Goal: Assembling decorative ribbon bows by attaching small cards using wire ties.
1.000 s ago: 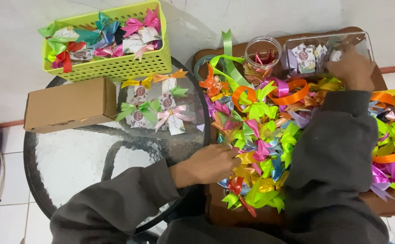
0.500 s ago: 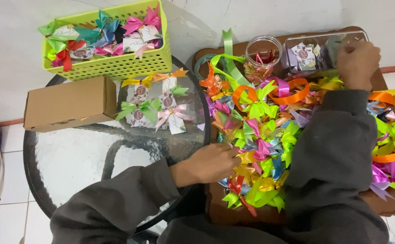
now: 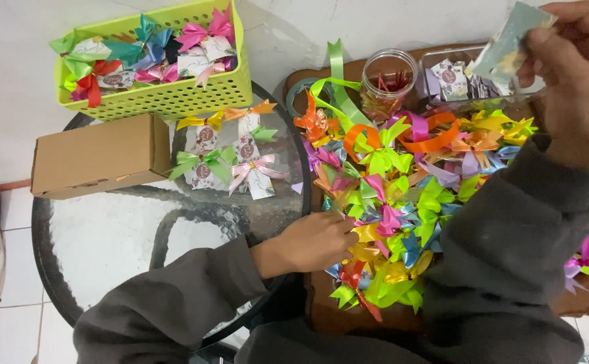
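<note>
Head view, near to far. Nearest me, my left hand [image 3: 315, 241] rests at the edge of the heap of ribbon bows [image 3: 402, 202], its fingers curled together into the pile; I cannot tell whether they actually pinch a bow. The heap, in green, yellow, pink, orange and blue, covers most of the brown wooden tray [image 3: 321, 310] to my right. Left of it stands the round glass table [image 3: 106, 236], carrying a few bow-tied packets [image 3: 230, 158] and a closed cardboard box [image 3: 96, 155]. Farther off, my right hand [image 3: 577, 74] is raised above the tray's far side, fingers clamped on a small pale packet [image 3: 510, 40] with no bow on it. Beneath it lie a clear container of plain packets [image 3: 456, 77] and a glass jar [image 3: 389, 77]. Farthest left, the green basket [image 3: 173, 94] holds finished packets with bows. I judge the work partly done: one basketful and a few packets dressed, many bows and packets left.
</note>
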